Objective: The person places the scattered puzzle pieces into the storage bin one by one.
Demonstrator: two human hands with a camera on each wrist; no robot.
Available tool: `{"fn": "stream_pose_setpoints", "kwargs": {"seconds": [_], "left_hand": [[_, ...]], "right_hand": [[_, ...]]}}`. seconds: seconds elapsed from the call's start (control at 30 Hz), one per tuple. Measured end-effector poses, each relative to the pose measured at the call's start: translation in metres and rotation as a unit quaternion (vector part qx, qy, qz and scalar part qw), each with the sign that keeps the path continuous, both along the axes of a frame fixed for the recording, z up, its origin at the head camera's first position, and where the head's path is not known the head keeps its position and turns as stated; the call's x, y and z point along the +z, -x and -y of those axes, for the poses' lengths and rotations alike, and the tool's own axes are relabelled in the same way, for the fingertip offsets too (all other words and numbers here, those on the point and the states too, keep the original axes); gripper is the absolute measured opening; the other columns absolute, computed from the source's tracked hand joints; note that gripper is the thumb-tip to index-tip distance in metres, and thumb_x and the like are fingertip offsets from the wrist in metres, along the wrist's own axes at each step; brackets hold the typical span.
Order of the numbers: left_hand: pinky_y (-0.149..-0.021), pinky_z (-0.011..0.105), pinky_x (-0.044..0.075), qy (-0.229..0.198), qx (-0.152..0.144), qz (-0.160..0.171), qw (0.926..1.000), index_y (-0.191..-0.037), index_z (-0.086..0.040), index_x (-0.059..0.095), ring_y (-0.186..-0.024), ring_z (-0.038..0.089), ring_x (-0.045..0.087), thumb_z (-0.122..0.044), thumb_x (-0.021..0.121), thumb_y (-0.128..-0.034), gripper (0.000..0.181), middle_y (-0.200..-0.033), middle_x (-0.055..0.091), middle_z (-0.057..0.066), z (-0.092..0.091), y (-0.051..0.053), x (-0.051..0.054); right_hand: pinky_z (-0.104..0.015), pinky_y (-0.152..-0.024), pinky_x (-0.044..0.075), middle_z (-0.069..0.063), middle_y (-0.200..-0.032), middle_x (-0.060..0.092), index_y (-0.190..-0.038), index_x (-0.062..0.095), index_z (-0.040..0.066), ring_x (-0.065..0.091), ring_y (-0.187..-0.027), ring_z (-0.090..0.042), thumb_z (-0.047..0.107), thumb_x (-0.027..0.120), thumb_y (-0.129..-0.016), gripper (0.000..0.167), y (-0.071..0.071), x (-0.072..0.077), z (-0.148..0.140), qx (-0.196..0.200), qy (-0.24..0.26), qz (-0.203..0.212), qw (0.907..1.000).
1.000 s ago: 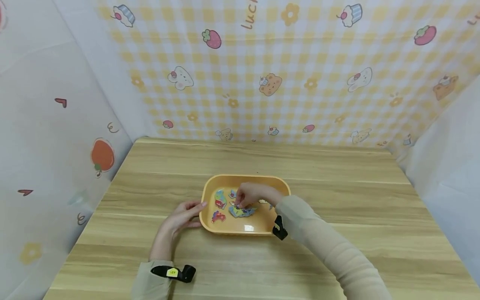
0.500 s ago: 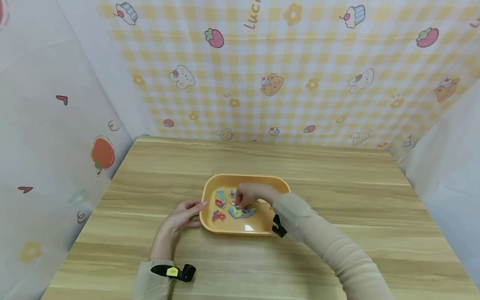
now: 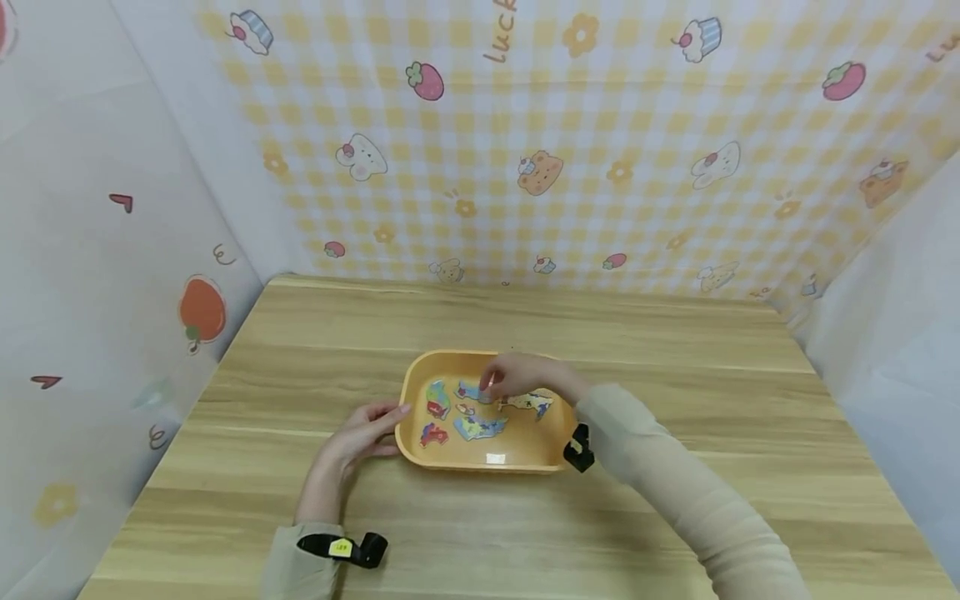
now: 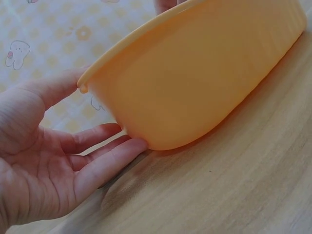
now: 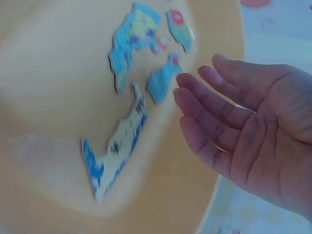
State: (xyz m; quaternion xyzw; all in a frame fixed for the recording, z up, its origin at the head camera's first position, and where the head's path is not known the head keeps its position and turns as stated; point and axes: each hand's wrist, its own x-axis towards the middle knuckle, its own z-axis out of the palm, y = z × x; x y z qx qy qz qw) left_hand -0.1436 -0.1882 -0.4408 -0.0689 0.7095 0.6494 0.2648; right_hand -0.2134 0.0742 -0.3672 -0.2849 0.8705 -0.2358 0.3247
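Observation:
My left hand holds the left end of a yellow-orange plastic tray. In the left wrist view its thumb lies on the rim and its fingers touch the tray's lower wall. Over the tray's far side hovers my right hand, fingers loosely bent, nothing between them. Its fingertips are close to a blue puzzle piece with a red spot. Nearby lie a larger blue-and-yellow piece, a small piece, and a long cream-and-blue piece.
At the tray's left end lie a green-and-red piece and a red-and-purple piece. The tray stands on a wood-grain table. A checked cloth hangs behind, with white cloth at both sides.
My right hand has moved back and to the right, off the blue-and-yellow piece, which now shows fully. The cream-and-blue piece is uncovered too. The left hand stays on the tray.

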Motion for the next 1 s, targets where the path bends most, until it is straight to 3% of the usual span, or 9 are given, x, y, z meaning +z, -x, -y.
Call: {"fn": "stream_pose_setpoints", "kwargs": {"seconds": [0.27,0.53,0.77,1.0], "left_hand": [[-0.082,0.033,0.055,0.007,0.009,0.006,0.9999,-0.132,0.009,0.035,-0.098,0.018,0.059,-0.038,0.057,-0.0886,0.068,-0.13,0.044,0.027,0.001,-0.003,-0.003],[-0.083,0.033,0.054,0.002,-0.001,0.001,1.0,-0.134,0.01,0.032,-0.099,0.018,0.059,-0.039,0.055,-0.0894,0.071,-0.132,0.042,0.029,0.001,0.0,0.001],[-0.084,0.033,0.054,0.005,0.001,0.005,1.0,-0.135,0.009,0.032,-0.097,0.018,0.061,-0.039,0.055,-0.0897,0.07,-0.131,0.043,0.029,0.001,0.003,0.001],[-0.084,0.034,0.054,0.004,-0.014,-0.001,0.9999,-0.133,0.011,0.032,-0.098,0.019,0.061,-0.041,0.054,-0.0898,0.071,-0.13,0.044,0.03,0.001,0.002,0.001]], "right_hand": [[-0.038,-0.079,0.054,-0.023,-0.102,0.064,-0.114,0.054,-0.007,0.062,-0.091,-0.033,0.015,0.051,-0.093,0.03,0.001,0.011,-0.043,-0.048,0.066,0.003,0.9967],[-0.036,-0.072,0.052,-0.021,-0.099,0.064,-0.115,0.055,-0.004,0.061,-0.086,-0.025,0.017,0.053,-0.092,0.03,-0.001,0.024,-0.079,-0.11,0.069,-0.033,0.991],[-0.035,-0.071,0.054,-0.017,-0.097,0.064,-0.112,0.056,-0.003,0.061,-0.084,-0.022,0.017,0.052,-0.093,0.029,-0.003,0.012,-0.11,-0.139,0.066,-0.05,0.9869],[-0.035,-0.068,0.055,-0.021,-0.095,0.064,-0.109,0.057,-0.007,0.061,-0.083,-0.025,0.009,0.053,-0.09,0.025,-0.009,-0.002,-0.133,-0.155,0.068,-0.051,0.9842]]}}
